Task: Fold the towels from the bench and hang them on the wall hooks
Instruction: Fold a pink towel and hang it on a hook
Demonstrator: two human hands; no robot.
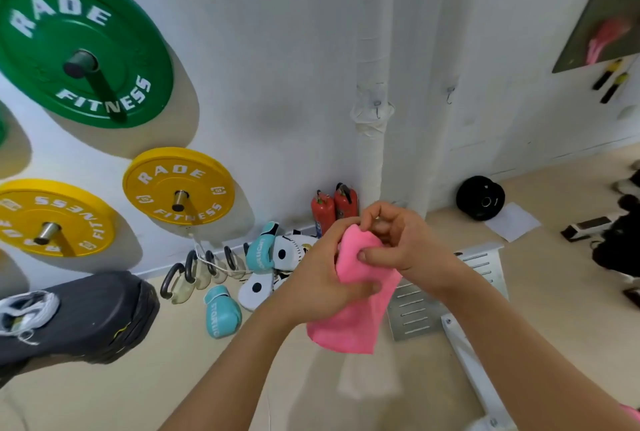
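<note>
A folded pink towel hangs in front of me, held up by both hands. My left hand grips its left side, fingers curled over the cloth. My right hand pinches the top fold with thumb and fingers. Two small metal wall hooks are above, one on the white taped pillar and one on the wall to its right. Both hooks are bare. The bench is hidden from this view.
Green and yellow weight plates hang on pegs at the left. Boxing gloves, kettlebells and two fire extinguishers lie along the wall's foot. A white metal frame stands at the right; a black plate lies beyond.
</note>
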